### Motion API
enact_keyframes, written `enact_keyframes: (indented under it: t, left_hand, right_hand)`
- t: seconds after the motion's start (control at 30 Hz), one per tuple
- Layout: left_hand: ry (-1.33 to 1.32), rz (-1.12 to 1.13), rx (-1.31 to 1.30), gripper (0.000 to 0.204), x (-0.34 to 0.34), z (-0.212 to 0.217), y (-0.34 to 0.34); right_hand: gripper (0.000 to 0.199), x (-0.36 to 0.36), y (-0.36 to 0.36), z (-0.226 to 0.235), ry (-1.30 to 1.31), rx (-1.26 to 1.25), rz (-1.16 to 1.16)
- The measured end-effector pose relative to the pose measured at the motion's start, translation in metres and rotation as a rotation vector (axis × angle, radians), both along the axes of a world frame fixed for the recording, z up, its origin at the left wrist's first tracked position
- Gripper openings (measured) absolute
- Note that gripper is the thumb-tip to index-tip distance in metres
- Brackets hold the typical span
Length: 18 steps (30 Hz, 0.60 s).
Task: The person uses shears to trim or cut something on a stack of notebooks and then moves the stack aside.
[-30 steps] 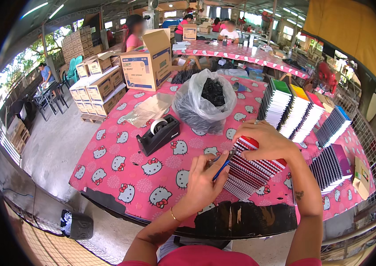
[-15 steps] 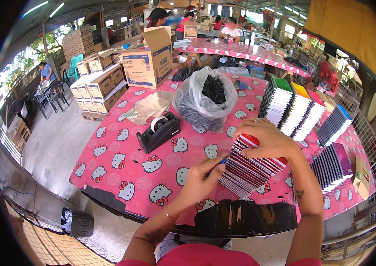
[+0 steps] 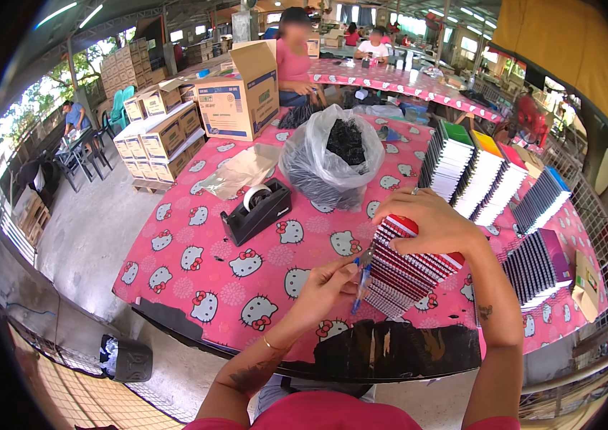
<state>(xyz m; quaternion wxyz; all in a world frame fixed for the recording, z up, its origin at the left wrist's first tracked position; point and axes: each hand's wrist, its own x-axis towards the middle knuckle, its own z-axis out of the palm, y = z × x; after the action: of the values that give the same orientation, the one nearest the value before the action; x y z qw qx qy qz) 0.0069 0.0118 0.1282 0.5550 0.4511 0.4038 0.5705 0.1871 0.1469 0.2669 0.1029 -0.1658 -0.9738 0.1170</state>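
Observation:
In front of me a stack of spiral-bound notebooks (image 3: 413,269) with red covers stands on the pink table, its dark bindings facing my left hand. My right hand (image 3: 437,223) is laid over the top of this stack, fingers curled round its far edge and thumb pressed on the near side. My left hand (image 3: 333,282) grips blue-handled pliers (image 3: 363,271), whose metal jaws point up at the ends of the bindings on the stack's left side. Whether the jaws touch a wire, I cannot tell.
Beyond the stack stands a plastic bag (image 3: 329,161) of black coils, beside a black tape dispenser (image 3: 257,211). At right are notebook piles (image 3: 454,161), blue notebooks (image 3: 542,204) and purple notebooks (image 3: 537,269). A cardboard box (image 3: 239,97) sits far left; a person (image 3: 295,64) is behind it.
My left hand has turned the pliers, so more of their blue handles and jaws shows. My right hand stays on the stack. A person in pink has come nearer behind the box.

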Motion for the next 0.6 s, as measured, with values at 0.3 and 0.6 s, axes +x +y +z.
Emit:
enact_keyframes:
  t: [0.3,0.6]
  left_hand:
    - [-0.154,-0.022,-0.141,0.039,-0.001,0.014,-0.002]
    - [0.645,0.242,0.207,0.032,0.001,0.018,-0.004]
  right_hand:
    - [0.042,0.001,0.0,0.0,0.004,0.004,-0.007]
    - [0.042,0.001,0.001,0.0,0.01,0.004,-0.002]
